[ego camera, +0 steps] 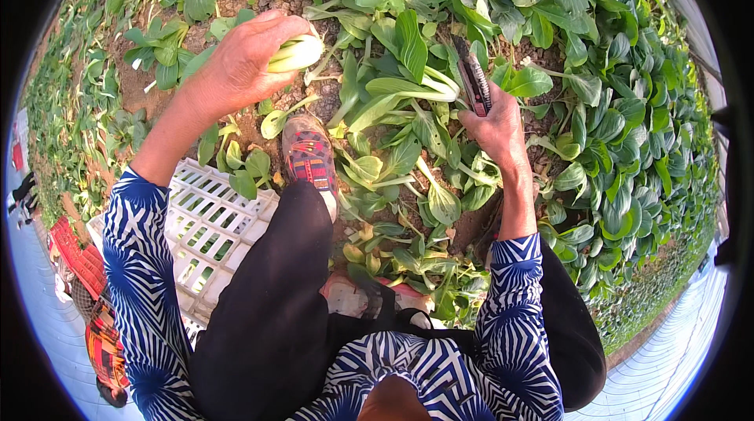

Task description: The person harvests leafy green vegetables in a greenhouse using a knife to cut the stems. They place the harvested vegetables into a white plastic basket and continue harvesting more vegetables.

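Note:
My left hand [250, 61] grips a bok choy [303, 53], its pale cut base turned to the right; its leaves are partly hidden behind the hand. In my right hand [499, 126] is a utility knife [475, 82] with a dark body and a ridged track, pointing up and away from me. Just left of the knife, a loose bok choy [439, 88] lies on its side with its white base close to my right fingers. Detached leaves [443, 203] are strewn over the soil between my hands and legs.
Dense standing bok choy [624, 126] fills the right side. A white plastic crate [206, 232] sits beside my left leg, close to my shoe [307, 150]. At far left another person [106, 338] is near a red crate [76, 256].

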A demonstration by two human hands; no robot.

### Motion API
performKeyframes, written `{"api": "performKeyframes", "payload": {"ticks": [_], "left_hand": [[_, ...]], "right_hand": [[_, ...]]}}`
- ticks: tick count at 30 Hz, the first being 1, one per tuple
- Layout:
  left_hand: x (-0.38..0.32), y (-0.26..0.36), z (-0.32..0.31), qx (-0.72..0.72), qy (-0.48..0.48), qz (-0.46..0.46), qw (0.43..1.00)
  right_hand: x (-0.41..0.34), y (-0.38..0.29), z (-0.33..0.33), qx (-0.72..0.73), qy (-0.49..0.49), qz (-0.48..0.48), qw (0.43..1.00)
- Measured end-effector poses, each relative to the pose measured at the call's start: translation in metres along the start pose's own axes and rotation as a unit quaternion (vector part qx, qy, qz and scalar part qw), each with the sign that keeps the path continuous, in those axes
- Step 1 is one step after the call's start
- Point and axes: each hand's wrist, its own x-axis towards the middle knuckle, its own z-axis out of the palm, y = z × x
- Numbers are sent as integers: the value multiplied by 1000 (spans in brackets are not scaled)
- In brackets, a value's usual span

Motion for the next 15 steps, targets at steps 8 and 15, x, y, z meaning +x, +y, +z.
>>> {"api": "performKeyframes", "payload": {"ticks": [8, 15], "left_hand": [[54, 46, 48, -244, -11, -19, 970], [49, 62, 92, -433, -68, -205, 875]], "right_hand": [[-31, -5, 15, 429, 12, -47, 902], [-19, -19, 48, 661, 0, -7, 750]]}}
